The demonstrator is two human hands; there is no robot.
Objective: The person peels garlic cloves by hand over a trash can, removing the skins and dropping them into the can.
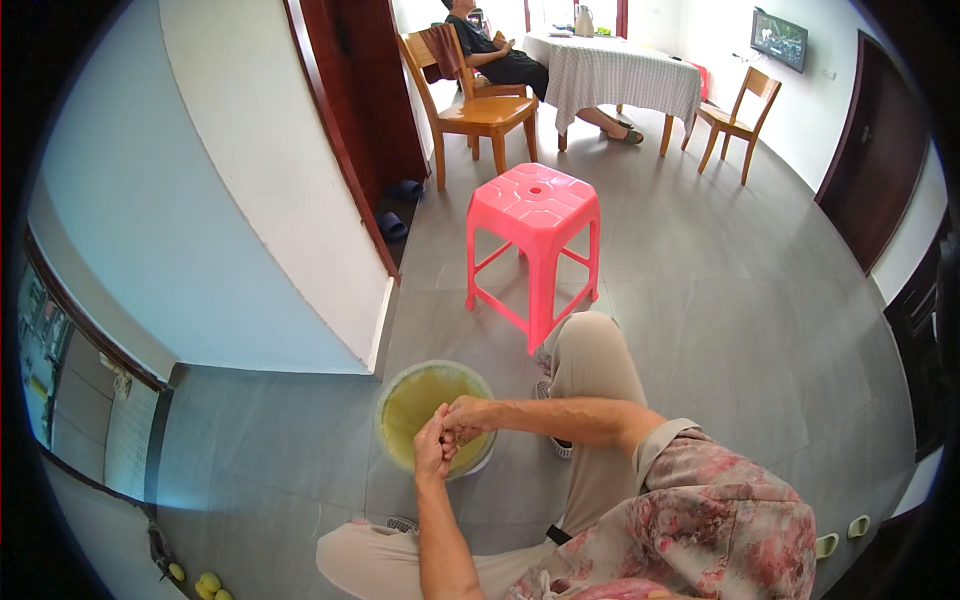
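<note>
My left hand [432, 452] and my right hand [467, 414] meet above a round bucket [480, 462] on the floor in front of me. Both have their fingers curled in and press against each other. Whatever is between them, if anything, is hidden by the fingers. Murky yellow-green liquid [420, 395] fills the bucket's inside below my hands. My knees, in beige trousers, are bent on either side of the bucket.
A pink plastic stool [535, 215] stands just beyond my right knee. A wall corner [340, 320] juts out at left. Farther off are wooden chairs [485, 115], a cloth-covered table [610, 75] and a seated person [485, 50]. Slippers [392, 226] lie by the doorway.
</note>
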